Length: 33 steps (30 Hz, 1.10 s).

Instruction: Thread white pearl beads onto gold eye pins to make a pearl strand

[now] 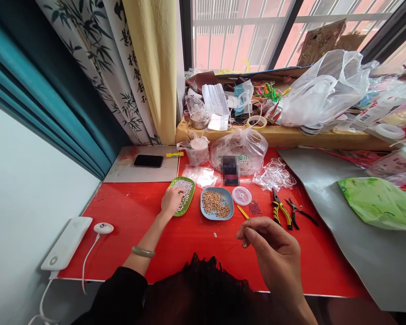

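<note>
My left hand (171,201) reaches over a green tray (191,198) of silvery beads (182,184). Its fingers are bent down together at the beads, and whatever is between the tips is too small to make out. On my right, nearer to me, my right hand (274,248) is raised above the red tabletop, thumb and forefinger pinched on what looks like a fine thread (237,239). Between the hands sits a blue-grey tray (202,212) holding copper-gold beads (216,203). Several small pale beads (215,234) lie loose on the red surface.
Right of the trays are a clear round lid (242,196), dark red beads (255,207), yellow-black pliers (280,210) and smaller black pliers (299,213). Plastic bags (240,151) stand behind. A phone (148,160) lies back left; a white power bank (66,241) lies front left.
</note>
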{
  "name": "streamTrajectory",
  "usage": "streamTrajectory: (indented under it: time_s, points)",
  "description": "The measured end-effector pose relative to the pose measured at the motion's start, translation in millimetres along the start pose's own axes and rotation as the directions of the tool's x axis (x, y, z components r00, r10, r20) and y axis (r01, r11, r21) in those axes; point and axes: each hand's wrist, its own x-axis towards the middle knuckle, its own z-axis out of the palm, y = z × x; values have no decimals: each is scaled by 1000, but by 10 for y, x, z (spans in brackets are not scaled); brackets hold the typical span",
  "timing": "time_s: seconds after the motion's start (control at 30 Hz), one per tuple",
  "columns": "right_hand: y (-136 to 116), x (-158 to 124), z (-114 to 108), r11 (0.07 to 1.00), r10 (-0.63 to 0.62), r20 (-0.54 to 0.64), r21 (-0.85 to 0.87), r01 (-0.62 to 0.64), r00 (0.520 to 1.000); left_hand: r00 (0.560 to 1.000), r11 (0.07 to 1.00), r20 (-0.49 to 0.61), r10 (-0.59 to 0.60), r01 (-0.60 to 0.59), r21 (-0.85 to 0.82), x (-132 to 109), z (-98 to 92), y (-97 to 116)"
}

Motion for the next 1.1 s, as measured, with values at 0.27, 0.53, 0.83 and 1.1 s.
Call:
streamTrajectory:
  time_s: [0.27,0.53,0.83,1.1]
  points:
    - [48,31,10,996,67,-7,-59,-68,998,985,980,120,-121,99,174,-51,-89,-338]
    - [63,33,28,991,91,-11,-95,-91,996,980,970,166,-106,65,236,-40,-36,-326]
    - [65,31,40,988,111,0,-108,-110,994,985,968,159,-72,30,250,-62,-54,-354]
    - [86,24,43,989,131,9,-74,-130,991,992,981,122,-43,19,196,-62,-32,-322]
